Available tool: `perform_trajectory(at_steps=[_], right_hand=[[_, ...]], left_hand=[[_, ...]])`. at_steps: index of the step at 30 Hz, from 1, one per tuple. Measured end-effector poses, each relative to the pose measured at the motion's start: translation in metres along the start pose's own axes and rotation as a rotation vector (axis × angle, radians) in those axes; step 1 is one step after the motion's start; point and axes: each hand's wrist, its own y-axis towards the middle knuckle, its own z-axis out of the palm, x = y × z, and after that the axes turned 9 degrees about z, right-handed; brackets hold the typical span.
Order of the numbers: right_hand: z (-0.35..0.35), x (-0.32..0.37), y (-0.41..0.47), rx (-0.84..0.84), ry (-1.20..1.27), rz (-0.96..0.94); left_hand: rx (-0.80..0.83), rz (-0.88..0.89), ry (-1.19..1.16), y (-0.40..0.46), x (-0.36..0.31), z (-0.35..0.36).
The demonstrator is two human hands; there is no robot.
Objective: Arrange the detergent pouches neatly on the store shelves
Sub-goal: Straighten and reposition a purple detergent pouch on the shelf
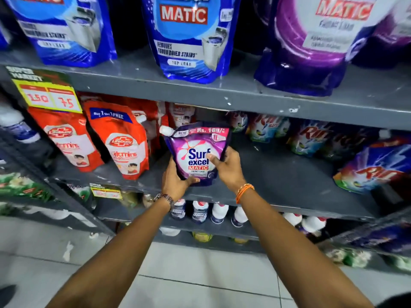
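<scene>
A purple Surf Excel Matic pouch with a white spout stands upright on the middle grey shelf. My left hand grips its lower left corner from below. My right hand holds its right side, thumb pressed on the front. Above, on the top shelf, stand two blue Matic pouches and a purple Matic pouch. Rin pouches lean at the right of the middle shelf.
Red Lifebuoy refill pouches stand left of the held pouch. A yellow price tag hangs on the top shelf edge. White bottles fill the lower shelf. A bare stretch of middle shelf lies right of my hands. Tiled floor below.
</scene>
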Motion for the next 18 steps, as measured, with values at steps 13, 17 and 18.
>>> perform_trajectory(at_steps=[13,17,18], right_hand=[[-0.158,0.084,-0.192,-0.053,0.011,-0.289],[-0.220,0.147,-0.218,-0.127,0.046,-0.412],[-0.234,0.163,-0.221,-0.139,0.045,-0.449]], left_hand=[[-0.022,0.181,-0.187,-0.144,-0.168,0.052],[-0.021,0.321,-0.257,-0.142,-0.259,0.066],[-0.021,0.372,-0.259,-0.140,-0.284,0.068]])
